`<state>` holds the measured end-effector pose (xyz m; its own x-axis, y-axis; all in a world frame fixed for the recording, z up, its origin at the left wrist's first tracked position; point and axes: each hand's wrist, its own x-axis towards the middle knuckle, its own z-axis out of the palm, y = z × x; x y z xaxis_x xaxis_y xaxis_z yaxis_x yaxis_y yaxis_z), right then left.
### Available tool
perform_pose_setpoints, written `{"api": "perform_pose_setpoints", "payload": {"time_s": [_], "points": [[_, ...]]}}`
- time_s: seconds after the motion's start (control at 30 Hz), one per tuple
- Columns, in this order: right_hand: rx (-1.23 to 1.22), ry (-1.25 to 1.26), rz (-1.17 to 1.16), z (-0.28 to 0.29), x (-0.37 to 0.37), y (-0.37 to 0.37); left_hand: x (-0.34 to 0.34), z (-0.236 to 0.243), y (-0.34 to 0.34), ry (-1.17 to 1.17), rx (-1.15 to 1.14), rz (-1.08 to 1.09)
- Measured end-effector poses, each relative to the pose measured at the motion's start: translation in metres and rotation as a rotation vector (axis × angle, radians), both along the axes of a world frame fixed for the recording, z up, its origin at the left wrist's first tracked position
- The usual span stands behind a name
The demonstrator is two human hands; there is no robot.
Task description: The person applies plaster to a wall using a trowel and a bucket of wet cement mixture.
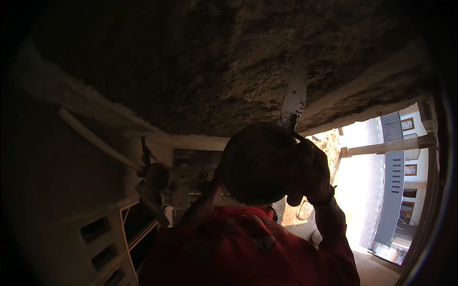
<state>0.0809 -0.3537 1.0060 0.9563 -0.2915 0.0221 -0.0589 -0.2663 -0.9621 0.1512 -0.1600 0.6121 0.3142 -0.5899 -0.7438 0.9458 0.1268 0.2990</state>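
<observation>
A dark, round bowl-like vessel (255,164) is held in front of my red shirt; its contents are too dark to make out. My left hand (218,177) grips its left side, with the fingers mostly hidden in shadow. At the right of the vessel is my right hand (312,169), a band round its wrist. It is closed on the dark handle of a narrow trowel (294,100). The trowel's long pale blade, smeared in places, points away from me at the rough earthen wall (205,71). Whether the blade touches the wall I cannot tell.
A wide opening at the right looks onto bright ground (360,167), a grey fence (393,190) and a building. A wooden beam (386,147) crosses it. Poles and a round object (158,176) stand lower left, near a wooden frame (128,229) and a slotted wall (78,252).
</observation>
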Motion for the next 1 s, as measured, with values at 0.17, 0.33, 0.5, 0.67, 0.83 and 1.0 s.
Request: {"api": "perform_pose_setpoints", "payload": {"time_s": [0.17,0.33,0.5,0.67,0.83,1.0], "points": [[-0.192,-0.036,0.131,0.059,0.009,-0.003,-0.017,0.067,-0.033,-0.076,-0.261,0.118],[-0.183,-0.356,0.265,0.088,0.028,0.013,-0.008,0.116,-0.038,-0.179,-0.384,0.197],[-0.186,-0.262,0.438,0.093,0.052,0.013,0.006,0.152,-0.032,-0.273,-0.470,0.275],[-0.149,-0.173,0.439,0.101,0.043,0.044,0.016,0.178,-0.027,-0.329,-0.558,0.348],[-0.335,-0.264,0.573,0.069,0.013,0.067,0.027,0.201,-0.020,-0.385,-0.624,0.423],[-0.273,-0.225,0.637,0.014,0.006,0.081,0.044,0.218,-0.010,-0.446,-0.682,0.505]]}}
